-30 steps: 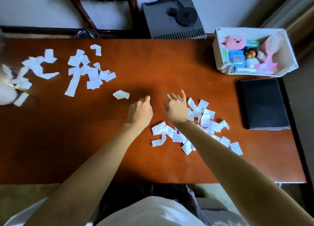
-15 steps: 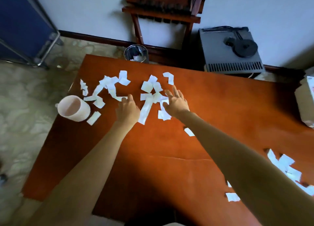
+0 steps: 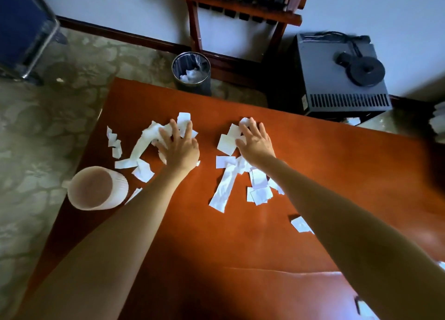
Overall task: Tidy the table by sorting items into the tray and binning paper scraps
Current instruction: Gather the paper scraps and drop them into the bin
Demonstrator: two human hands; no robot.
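- Hard to make out: a blurred white shape, far to the right of the right hand and cut off by the frame edge; cannot tell what it is.
- Hidden: some paper beneath both palms and under the right forearm.
- Counted: two bare hands, two heaps of paper, one bin, one cup. Pieces overlap too much to number.
- Left hand: fingers spread wide, pressing down on a heap of paper scraps, gripping nothing.
- Right hand: also wide and flat, fingertips resting on a second heap that trails back beside the wrist.
- Scraps: white, torn, mostly squarish, plus a few long crumpled strips, lying on the orange-brown table.
- One loose scrap just beside the right forearm.
- Pale cup near the left forearm, at the table edge.
- Dark round bin on the floor beyond both hands, with white crumpled paper inside.
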